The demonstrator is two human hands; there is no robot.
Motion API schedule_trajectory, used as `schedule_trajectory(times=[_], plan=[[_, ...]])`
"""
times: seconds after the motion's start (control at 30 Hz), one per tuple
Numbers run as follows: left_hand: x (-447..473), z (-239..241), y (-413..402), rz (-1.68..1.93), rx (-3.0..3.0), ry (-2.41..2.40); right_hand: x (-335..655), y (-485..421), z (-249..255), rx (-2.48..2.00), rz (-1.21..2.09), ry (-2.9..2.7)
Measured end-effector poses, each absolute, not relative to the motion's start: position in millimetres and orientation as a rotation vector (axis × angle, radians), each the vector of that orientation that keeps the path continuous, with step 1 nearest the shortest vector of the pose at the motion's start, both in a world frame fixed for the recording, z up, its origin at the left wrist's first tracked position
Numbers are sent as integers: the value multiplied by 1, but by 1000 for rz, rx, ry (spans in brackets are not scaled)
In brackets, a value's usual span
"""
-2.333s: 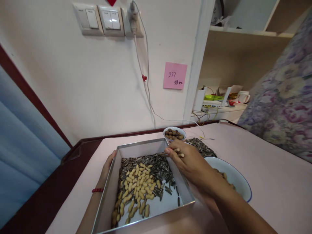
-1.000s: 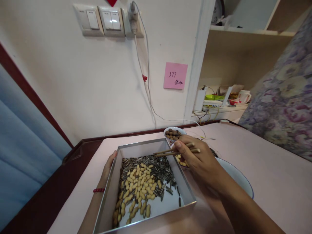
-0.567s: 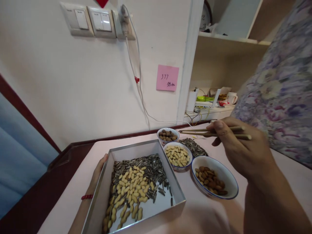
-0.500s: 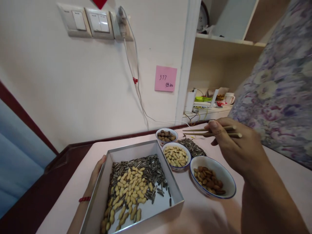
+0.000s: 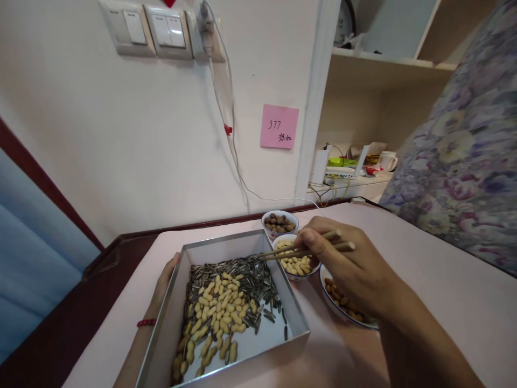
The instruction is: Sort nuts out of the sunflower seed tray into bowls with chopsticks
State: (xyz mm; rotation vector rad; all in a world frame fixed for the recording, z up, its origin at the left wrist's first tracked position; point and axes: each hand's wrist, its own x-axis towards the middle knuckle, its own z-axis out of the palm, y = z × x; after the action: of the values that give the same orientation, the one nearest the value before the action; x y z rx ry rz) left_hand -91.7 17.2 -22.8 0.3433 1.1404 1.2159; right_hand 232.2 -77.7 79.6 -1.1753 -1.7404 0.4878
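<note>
A square metal tray point(image 5: 177, 302) on the pink table holds a mix of peanuts in shells point(image 5: 218, 312) and striped sunflower seeds point(image 5: 246, 272). My left hand point(image 5: 163, 280) rests against the tray's left wall; only its thumb and edge show. My right hand point(image 5: 343, 267) is closed on a pair of wooden chopsticks point(image 5: 302, 250), whose tips reach over the tray's far right corner above the seeds. Under that hand sits a small bowl of pale peanuts point(image 5: 297, 264).
A small bowl of brown nuts point(image 5: 279, 222) stands behind the peanut bowl. A larger bowl of almonds point(image 5: 343, 307) lies under my right wrist. A cable point(image 5: 238, 161) hangs down the wall. Floral fabric point(image 5: 460, 151) fills the right side.
My right hand swung out to the right over the seed pile with the chopsticks, then came back left and down; the tips are over the tray's corner again. The left hand stayed put.
</note>
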Motion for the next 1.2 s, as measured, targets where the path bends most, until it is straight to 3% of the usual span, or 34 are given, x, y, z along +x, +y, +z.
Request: schedule_trajectory(times=[0.47,1.2], plan=[[-92,-24,17,1187,325,1137,193,-56,54,-1488,406,-2003],[-98,-36,16,1136,379,1086,205,-54,58,-1271,449,-1852]])
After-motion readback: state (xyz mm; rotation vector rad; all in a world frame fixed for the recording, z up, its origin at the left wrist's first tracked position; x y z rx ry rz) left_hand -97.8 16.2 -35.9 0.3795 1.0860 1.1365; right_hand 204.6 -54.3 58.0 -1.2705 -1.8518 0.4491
